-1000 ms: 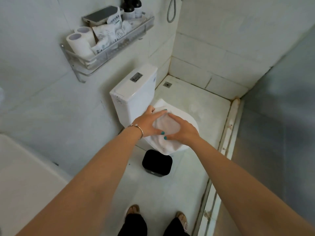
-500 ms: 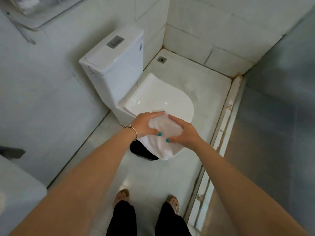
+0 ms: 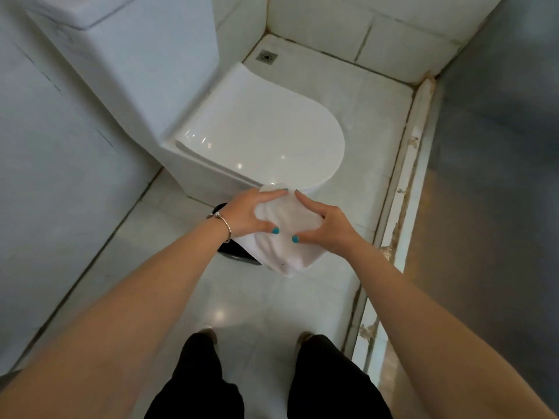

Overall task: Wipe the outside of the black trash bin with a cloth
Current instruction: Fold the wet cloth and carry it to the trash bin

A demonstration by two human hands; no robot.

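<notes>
step: getting the cloth ready, by the look of it; no wiping of the bin has begun.
cloth: a white cloth (image 3: 287,234) is bunched between both hands, held in the air over the black trash bin, its lower fold hanging down across the bin's near side.
left hand: the left hand (image 3: 249,214) grips the cloth's left edge, thumb on top and fingers (image 3: 273,193) wrapped over the far side; a bracelet (image 3: 223,222) sits on that wrist.
right hand: the right hand (image 3: 328,226) grips the cloth's right edge the same way, thumb pressed into the fabric, fingers curled round it.
black trash bin: the black trash bin (image 3: 237,252) stands on the floor just in front of the toilet, mostly hidden under the cloth and the left wrist; only a dark sliver shows at its left and near edges.
toilet: the white toilet (image 3: 260,137), lid down, is directly behind the bin, with its tank further back to the left.
floor: pale tiled floor (image 3: 230,300), with a drain (image 3: 266,55) in the corner beyond the toilet.
person: stands just short of the bin, dark trousers (image 3: 196,382) and both feet in view.
contact: whether the cloth touches the bin cannot be told from here.
next move: probably lower the cloth onto a bin wall with one hand and press flat, perhaps steadying the bin with the other so it does not slide toward the toilet.
</notes>
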